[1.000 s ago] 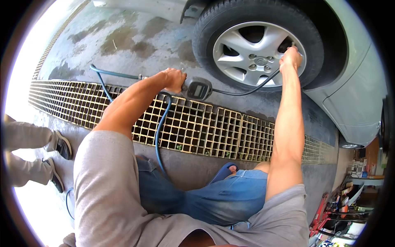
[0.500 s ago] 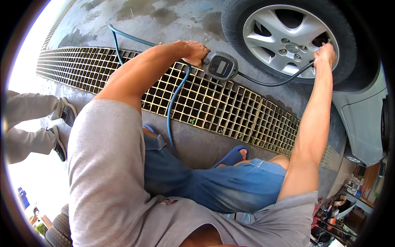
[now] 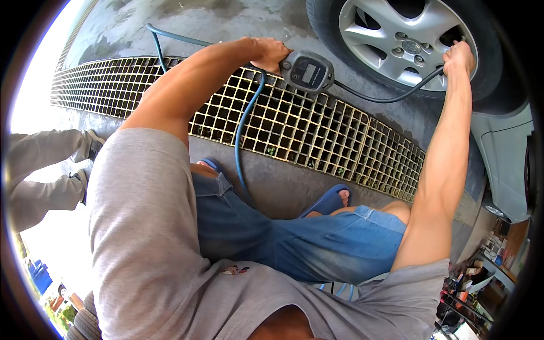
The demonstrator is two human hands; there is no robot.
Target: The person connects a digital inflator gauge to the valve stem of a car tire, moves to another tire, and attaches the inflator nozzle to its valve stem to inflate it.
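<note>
My left hand is closed on the near end of a digital tire inflator, a grey unit with a small display, held above the floor grating. From the inflator a thin black hose curves right to the wheel. My right hand grips the hose's end near the rim of the silver wheel, with fingers closed. The valve and hose tip are hidden behind my fingers. A blue air hose runs from near my left hand down across the grating. The black tire surrounds the wheel.
A metal floor grating crosses the wet concrete. The light-coloured car body is at right. Another person's legs stand at left. Stacked tires are at lower left; a cluttered shelf is at lower right.
The view has shifted slightly, so the wheel and right hand appear higher and further right. Both hands keep their holds on the inflator and the hose end.
</note>
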